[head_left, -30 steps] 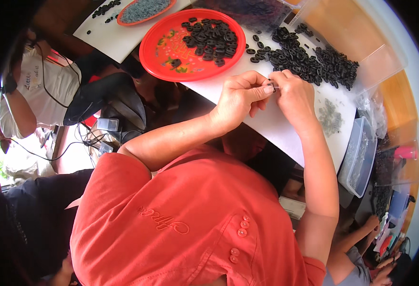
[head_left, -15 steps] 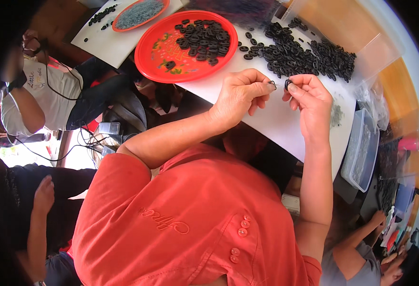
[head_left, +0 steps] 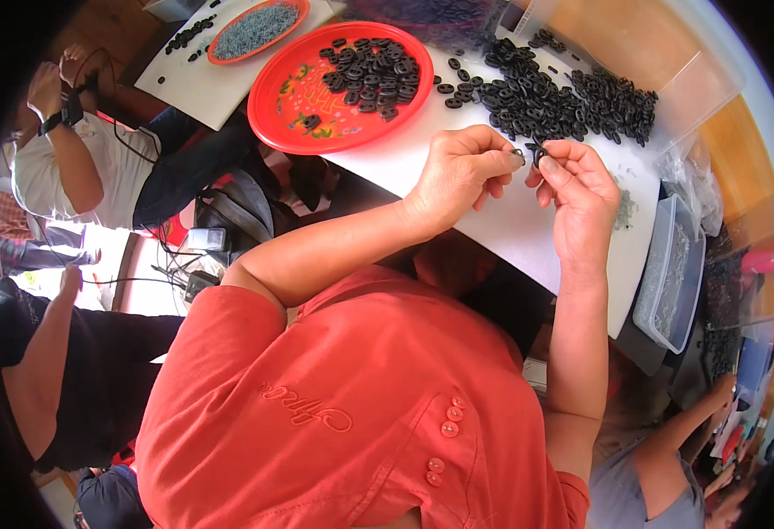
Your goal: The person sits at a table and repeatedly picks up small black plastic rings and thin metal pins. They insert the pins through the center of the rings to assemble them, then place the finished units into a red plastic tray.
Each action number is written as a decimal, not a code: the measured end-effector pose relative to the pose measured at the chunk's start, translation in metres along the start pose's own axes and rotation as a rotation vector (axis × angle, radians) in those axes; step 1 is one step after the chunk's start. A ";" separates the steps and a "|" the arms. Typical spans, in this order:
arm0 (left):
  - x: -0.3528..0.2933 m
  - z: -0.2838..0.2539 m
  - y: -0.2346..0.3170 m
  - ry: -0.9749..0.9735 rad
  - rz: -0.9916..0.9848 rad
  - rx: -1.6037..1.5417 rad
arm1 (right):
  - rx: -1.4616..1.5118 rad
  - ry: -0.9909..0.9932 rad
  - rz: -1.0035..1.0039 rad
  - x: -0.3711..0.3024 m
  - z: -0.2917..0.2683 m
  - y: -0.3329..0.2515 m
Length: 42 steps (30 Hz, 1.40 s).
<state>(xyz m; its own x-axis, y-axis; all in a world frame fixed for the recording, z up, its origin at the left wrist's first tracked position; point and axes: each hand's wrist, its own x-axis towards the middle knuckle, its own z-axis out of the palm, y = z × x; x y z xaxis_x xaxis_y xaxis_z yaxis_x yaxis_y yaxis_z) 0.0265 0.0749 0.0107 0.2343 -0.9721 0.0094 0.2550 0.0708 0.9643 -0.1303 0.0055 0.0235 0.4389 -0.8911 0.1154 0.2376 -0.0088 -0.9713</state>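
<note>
Two hands meet over the white table. Head view: left hand curled, fingertips pinching a small grey part. Right hand curled, pinching a small black ring just beside that part. Loose pile of black rings lies beyond the hands; red tray holding more rings sits to the left.
</note>
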 end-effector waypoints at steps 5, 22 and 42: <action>0.001 0.002 0.000 -0.018 0.002 0.014 | -0.014 -0.008 -0.019 0.000 0.000 0.002; 0.005 -0.001 -0.002 -0.162 0.150 -0.019 | -0.063 -0.070 0.041 0.000 -0.001 -0.008; 0.002 -0.007 0.001 -0.243 0.239 0.214 | -0.163 -0.249 0.213 -0.004 -0.011 -0.013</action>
<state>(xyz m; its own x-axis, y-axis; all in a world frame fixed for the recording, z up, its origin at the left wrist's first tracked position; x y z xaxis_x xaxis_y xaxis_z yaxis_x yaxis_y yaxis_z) 0.0333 0.0744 0.0099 0.0276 -0.9604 0.2773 0.0130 0.2777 0.9606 -0.1450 0.0046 0.0333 0.6660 -0.7431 -0.0654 -0.0142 0.0751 -0.9971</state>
